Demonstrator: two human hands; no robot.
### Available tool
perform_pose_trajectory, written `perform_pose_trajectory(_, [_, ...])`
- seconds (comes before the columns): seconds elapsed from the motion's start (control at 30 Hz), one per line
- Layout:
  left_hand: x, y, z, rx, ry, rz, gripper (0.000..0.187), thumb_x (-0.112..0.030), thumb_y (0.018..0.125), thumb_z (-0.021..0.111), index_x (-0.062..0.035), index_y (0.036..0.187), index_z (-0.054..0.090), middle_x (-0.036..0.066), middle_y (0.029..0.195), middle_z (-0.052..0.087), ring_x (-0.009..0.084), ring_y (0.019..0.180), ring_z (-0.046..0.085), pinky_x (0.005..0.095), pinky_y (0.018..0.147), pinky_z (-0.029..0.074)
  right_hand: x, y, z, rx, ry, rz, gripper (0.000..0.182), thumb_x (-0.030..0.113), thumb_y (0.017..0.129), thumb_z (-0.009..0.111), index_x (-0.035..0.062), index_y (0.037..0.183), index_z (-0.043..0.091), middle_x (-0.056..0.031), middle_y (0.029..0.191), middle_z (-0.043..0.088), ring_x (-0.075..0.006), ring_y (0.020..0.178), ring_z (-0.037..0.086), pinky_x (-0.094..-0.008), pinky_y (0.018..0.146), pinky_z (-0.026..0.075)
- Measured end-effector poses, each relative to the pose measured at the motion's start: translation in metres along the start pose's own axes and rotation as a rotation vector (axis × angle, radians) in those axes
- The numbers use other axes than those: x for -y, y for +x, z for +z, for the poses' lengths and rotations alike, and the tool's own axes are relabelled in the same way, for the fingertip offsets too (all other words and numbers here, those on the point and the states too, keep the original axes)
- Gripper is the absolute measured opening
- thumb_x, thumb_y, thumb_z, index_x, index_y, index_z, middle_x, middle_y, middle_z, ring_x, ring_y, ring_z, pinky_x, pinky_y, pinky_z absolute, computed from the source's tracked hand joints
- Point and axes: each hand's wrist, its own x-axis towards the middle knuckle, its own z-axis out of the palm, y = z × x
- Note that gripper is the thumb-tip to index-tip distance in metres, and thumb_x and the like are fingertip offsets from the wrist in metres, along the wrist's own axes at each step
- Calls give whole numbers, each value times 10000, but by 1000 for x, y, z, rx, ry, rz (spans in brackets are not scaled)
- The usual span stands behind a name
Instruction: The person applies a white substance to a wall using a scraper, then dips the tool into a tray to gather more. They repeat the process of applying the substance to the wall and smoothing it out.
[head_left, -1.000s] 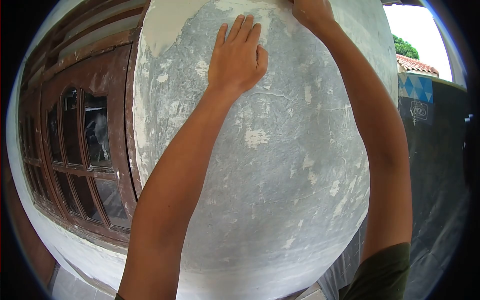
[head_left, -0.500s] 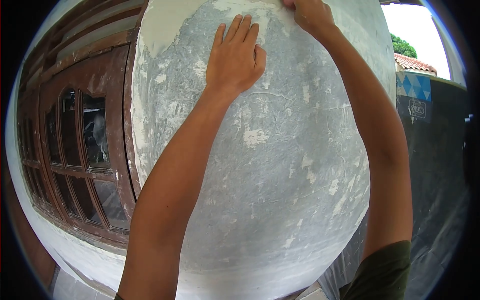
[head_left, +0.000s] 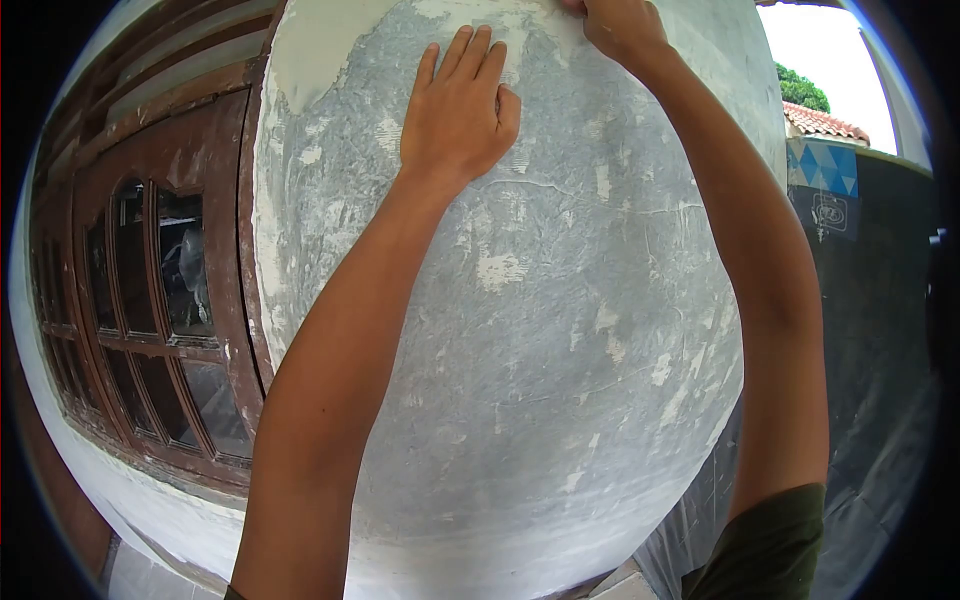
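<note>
A grey wall with rough, scraped patches of white coating fills the middle of the view. My left hand lies flat against its upper part, fingers stretched upward and the thumb out to the right. Higher up and to the right, my right hand is closed near the wall, its fingers curled and partly cut off by the top edge. What it grips, if anything, is out of sight. Smooth cream-coloured filler covers the wall's upper left, left of my left hand.
To the left is a brown wooden window frame with glass panes and worn paint. At right stand a dark panel and a blue-and-white triangle pattern. A tiled roof and a green tree show beyond.
The view has shifted slightly, so the wall and window appear a little further left. My left hand stays flat on the wall; my right hand remains closed near the top edge.
</note>
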Motion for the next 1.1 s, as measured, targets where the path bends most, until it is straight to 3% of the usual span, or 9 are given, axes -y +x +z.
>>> perform_pose_trajectory(0.23, [0,1,0,-6,-6,-2,473,-210,935,427,-41,1361,545,125,1499,459,252,1435,362,456,1212,222,58,-37,-27,37,133,-63,148,134,936,465,140,1058,549,-234,796,654,-432,792,661,-541,667,500])
perform_pose_trajectory(0.37, [1,0,1,-22,-12,0,469,-202,937,421,-33,1356,548,132,1489,471,259,1427,376,459,1206,231,21,1,-7,-225,99,83,192,158,969,447,99,978,629,-232,842,676,-429,805,666,-531,687,514])
perform_pose_trajectory(0.57, [1,0,0,-30,-24,-2,461,-200,938,420,-38,1346,562,135,1479,482,263,1423,381,462,1202,237,32,-14,-2,38,34,-53,136,111,901,507,113,1035,529,-208,818,674,-411,827,674,-531,712,510])
perform_pose_trajectory(0.67, [-1,1,-1,-23,-27,-5,459,-201,939,420,-37,1342,566,136,1475,486,265,1422,382,461,1201,239,59,-36,-21,23,107,-99,150,116,900,507,112,1024,591,-230,824,672,-421,823,669,-528,723,513])
perform_pose_trajectory(0.77, [0,0,0,-30,-11,-4,459,-203,941,420,-33,1342,563,134,1479,481,265,1421,384,460,1203,238,48,-21,-15,-66,117,-71,171,140,914,514,112,991,664,-249,842,673,-433,825,664,-522,732,519])
perform_pose_trajectory(0.87, [1,-1,2,-29,-18,-9,458,-205,943,420,-34,1344,560,132,1480,481,264,1421,384,459,1204,236,28,9,-10,-69,119,172,213,176,935,512,120,950,717,-256,870,679,-443,831,659,-517,748,523])
perform_pose_trajectory(0.97, [1,0,1,-23,-26,-6,455,-204,945,416,-34,1341,564,132,1479,481,263,1421,384,458,1206,234,20,12,1,-179,131,101,189,211,945,512,118,993,668,-239,854,679,-435,828,660,-520,730,517])
perform_pose_trajectory(1.03, [1,0,1,-28,-26,-6,454,-203,944,417,-34,1338,566,132,1478,483,264,1419,386,459,1204,236,28,2,-1,25,18,-43,141,194,944,497,120,1015,593,-215,835,677,-425,821,663,-523,702,508])
perform_pose_trajectory(1.1, [0,0,1,-34,-30,-7,454,-201,942,419,-33,1336,568,133,1476,485,265,1417,389,460,1203,239,44,-23,-2,-74,90,-163,94,141,927,491,127,1010,530,-205,813,671,-418,812,667,-530,689,504])
